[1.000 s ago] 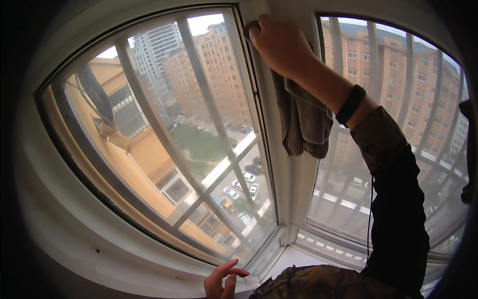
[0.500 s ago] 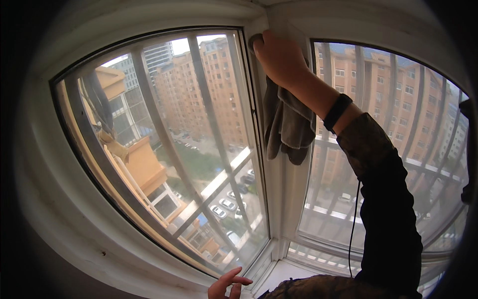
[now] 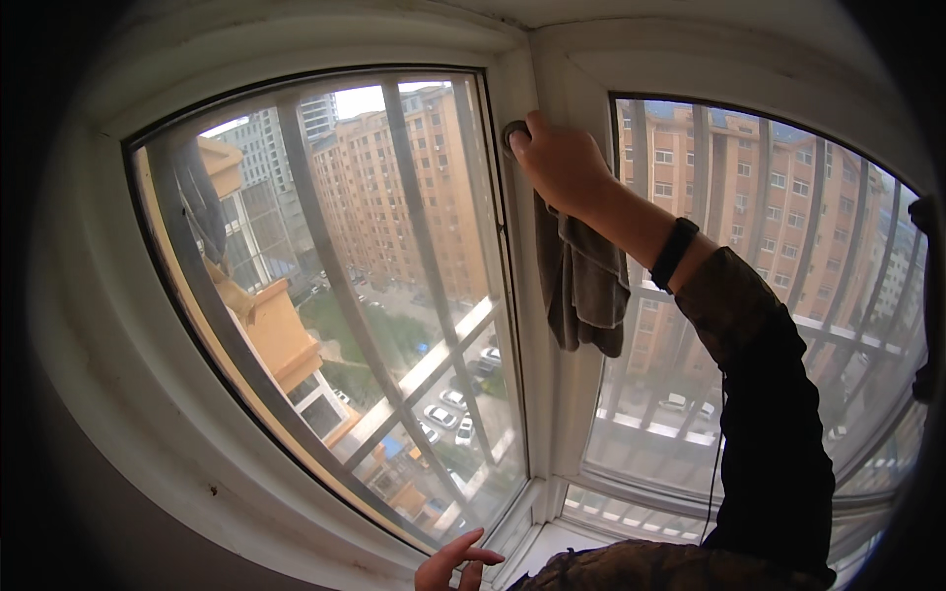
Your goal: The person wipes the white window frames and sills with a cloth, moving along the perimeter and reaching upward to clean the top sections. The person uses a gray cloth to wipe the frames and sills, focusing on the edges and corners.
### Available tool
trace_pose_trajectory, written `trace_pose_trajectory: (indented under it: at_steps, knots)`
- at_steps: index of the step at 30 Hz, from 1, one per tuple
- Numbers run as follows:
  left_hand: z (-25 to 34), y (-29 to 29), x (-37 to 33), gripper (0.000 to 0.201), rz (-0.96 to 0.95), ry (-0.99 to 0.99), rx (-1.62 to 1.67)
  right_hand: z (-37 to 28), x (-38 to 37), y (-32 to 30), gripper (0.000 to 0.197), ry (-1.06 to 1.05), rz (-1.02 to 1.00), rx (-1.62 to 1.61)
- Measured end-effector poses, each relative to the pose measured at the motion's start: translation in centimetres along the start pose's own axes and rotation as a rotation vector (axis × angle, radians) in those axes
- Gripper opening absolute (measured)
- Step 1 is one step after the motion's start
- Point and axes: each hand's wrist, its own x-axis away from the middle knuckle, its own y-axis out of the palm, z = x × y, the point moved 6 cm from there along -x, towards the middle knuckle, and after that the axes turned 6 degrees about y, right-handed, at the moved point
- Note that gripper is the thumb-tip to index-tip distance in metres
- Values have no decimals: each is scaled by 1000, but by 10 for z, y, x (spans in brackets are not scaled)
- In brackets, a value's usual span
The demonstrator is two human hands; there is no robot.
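Right hand [image 3: 560, 163] clamps grey-brown cotton cloth [image 3: 583, 286] against white plastic window mullion [image 3: 547, 295]; firm, even downward strokes advisable.

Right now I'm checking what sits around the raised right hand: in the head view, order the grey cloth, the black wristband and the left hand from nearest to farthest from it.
Measured from the right hand, up on the white frame post:
1. Grey cloth: held in that hand, hanging just below it.
2. Black wristband: on the same arm's wrist, lower right.
3. Left hand: far below, at the sill by the picture's lower edge.

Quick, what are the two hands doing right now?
Right hand: closed on a grey cloth, pressed against the white window frame.
Left hand: open, fingers spread, holding nothing.
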Motion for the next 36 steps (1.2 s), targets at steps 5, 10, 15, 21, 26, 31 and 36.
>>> trace_pose_trajectory:
  at_steps: [5,10,15,21,26,31,36]
  knots:
    - [-6,0,-3,40,30,51,-14,30,-49,-7,11,35,247,31]
    - [-2,2,-1,41,-12,121,-52,1,-10,-7,10,28,130,27]
    - [0,1,1,41,-4,-20,-52,17,-30,-15,11,84,90,-80]
    - [3,2,0,41,18,7,-18,6,-10,-15,11,73,91,-61]
    - [-2,1,-1,41,35,6,-29,17,-27,-23,11,87,105,-52]
    - [-3,0,0,41,57,44,-64,17,-31,-29,11,111,39,-30]
    - [-5,1,-2,41,56,17,-69,10,-17,-19,11,147,53,-96]
